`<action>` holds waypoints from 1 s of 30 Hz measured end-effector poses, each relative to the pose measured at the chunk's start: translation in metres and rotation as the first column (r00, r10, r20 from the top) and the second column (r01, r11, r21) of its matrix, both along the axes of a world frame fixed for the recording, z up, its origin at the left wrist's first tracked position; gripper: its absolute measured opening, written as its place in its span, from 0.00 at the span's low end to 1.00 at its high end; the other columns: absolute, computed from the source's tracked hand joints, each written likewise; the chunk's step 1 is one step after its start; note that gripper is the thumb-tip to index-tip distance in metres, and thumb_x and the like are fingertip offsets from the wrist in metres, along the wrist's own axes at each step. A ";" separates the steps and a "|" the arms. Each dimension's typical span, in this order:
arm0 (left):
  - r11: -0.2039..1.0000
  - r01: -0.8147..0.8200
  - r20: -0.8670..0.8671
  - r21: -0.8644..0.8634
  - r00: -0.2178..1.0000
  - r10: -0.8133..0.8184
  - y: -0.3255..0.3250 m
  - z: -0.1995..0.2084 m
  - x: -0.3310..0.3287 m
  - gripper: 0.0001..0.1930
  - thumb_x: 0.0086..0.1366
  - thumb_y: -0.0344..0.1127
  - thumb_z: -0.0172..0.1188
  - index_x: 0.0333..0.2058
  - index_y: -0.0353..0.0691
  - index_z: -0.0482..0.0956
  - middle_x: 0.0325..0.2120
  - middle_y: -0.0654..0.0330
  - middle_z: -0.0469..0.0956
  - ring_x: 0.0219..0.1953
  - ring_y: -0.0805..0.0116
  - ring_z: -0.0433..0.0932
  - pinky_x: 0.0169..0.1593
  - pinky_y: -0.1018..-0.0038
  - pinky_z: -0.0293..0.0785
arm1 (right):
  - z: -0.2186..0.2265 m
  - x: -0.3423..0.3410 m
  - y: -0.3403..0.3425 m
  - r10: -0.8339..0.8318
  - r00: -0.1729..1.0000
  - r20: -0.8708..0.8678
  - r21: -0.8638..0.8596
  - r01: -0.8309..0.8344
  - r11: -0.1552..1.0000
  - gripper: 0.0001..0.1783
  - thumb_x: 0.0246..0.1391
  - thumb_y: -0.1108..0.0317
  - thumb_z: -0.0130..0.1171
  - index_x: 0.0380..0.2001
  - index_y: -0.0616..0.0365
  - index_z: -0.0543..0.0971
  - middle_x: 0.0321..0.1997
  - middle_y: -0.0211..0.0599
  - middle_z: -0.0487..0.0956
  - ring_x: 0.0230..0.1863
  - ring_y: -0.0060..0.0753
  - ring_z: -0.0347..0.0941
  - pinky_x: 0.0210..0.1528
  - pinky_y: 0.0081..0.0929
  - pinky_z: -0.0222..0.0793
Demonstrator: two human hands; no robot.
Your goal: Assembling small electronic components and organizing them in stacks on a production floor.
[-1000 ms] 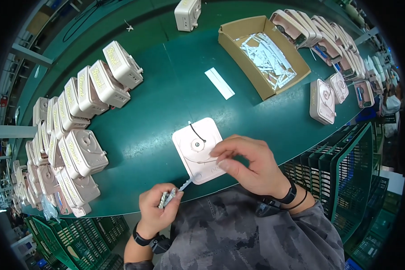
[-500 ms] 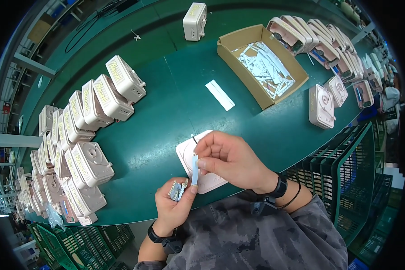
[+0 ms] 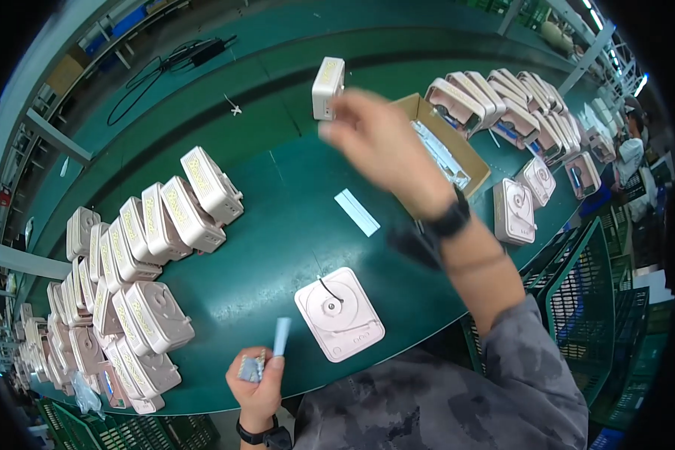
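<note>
My left hand [image 3: 255, 382], low at the near edge of the table, is closed on several small circuit boards [image 3: 252, 368]. A pale blue strip [image 3: 281, 337] sticks up between its thumb and fingers. Stretched far forward, my right hand [image 3: 379, 142] is blurred by motion. Its thumb and fingers look apart, and nothing shows between them. It overlaps the side of a standing cream box-shaped device [image 3: 326, 88], and I cannot tell if they touch. A flat cream panel styled like a record player [image 3: 339, 315], with a short black wire, lies near the left hand.
A cardboard box [image 3: 469, 154] of white strips sits partly behind my right arm. A white strip [image 3: 358, 213] lies mid-table. Cream devices [image 3: 191, 210] crowd the left side; open housings [image 3: 457, 105] line the back right. Green crates [image 3: 577, 300] stand beyond the right edge.
My right hand has left the blue strip and swung far forward, toward the standing device. My left hand has moved left with the strip and boards, uncovering the panel. The view has tilted up.
</note>
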State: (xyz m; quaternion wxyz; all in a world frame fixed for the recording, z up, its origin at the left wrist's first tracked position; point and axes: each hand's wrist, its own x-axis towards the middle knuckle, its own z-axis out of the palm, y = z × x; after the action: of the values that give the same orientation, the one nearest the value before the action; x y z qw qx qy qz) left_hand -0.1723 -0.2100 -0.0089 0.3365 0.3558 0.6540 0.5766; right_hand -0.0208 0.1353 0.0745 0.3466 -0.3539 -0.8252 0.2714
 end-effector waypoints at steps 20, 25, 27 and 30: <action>0.955 -0.271 0.407 0.116 0.891 0.203 -0.042 -0.014 -0.030 0.07 0.69 0.30 0.59 0.38 0.38 0.69 0.16 0.66 0.64 0.13 0.79 0.59 0.18 0.78 0.54 | 0.000 -0.029 -0.081 0.457 0.884 -0.094 -0.354 -0.459 0.815 0.38 0.55 0.61 0.68 0.66 0.57 0.67 0.61 0.40 0.74 0.57 0.34 0.74 0.51 0.30 0.78; 0.932 -0.279 0.423 0.231 0.892 0.162 -0.046 -0.002 -0.026 0.08 0.68 0.30 0.59 0.38 0.39 0.67 0.16 0.67 0.63 0.12 0.79 0.58 0.18 0.79 0.54 | -0.023 -0.083 -0.157 0.666 0.745 0.040 -0.492 -0.565 0.662 0.41 0.52 0.60 0.72 0.66 0.58 0.66 0.55 0.51 0.71 0.56 0.52 0.73 0.59 0.38 0.70; 0.934 -0.280 0.414 0.221 0.894 0.171 -0.045 0.000 -0.022 0.08 0.68 0.30 0.59 0.38 0.39 0.68 0.16 0.67 0.63 0.12 0.79 0.58 0.18 0.79 0.54 | -0.044 -0.109 -0.171 0.659 0.752 0.021 -0.448 -0.582 0.679 0.41 0.52 0.60 0.72 0.67 0.57 0.66 0.54 0.52 0.71 0.55 0.56 0.73 0.58 0.40 0.70; 0.940 -0.289 0.404 0.181 0.894 0.196 -0.043 0.005 -0.018 0.08 0.68 0.31 0.59 0.38 0.38 0.68 0.16 0.66 0.63 0.12 0.80 0.58 0.18 0.79 0.54 | -0.057 -0.128 -0.176 0.720 0.692 -0.046 -0.304 -0.697 0.650 0.39 0.55 0.62 0.69 0.67 0.56 0.65 0.59 0.54 0.69 0.56 0.57 0.72 0.58 0.41 0.70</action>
State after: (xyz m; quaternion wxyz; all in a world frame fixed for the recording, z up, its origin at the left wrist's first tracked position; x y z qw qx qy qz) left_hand -0.1903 -0.2532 -0.0036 0.3368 0.1900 0.5424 0.7458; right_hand -0.1487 -0.0408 0.0173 0.1229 -0.0617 -0.8598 0.4917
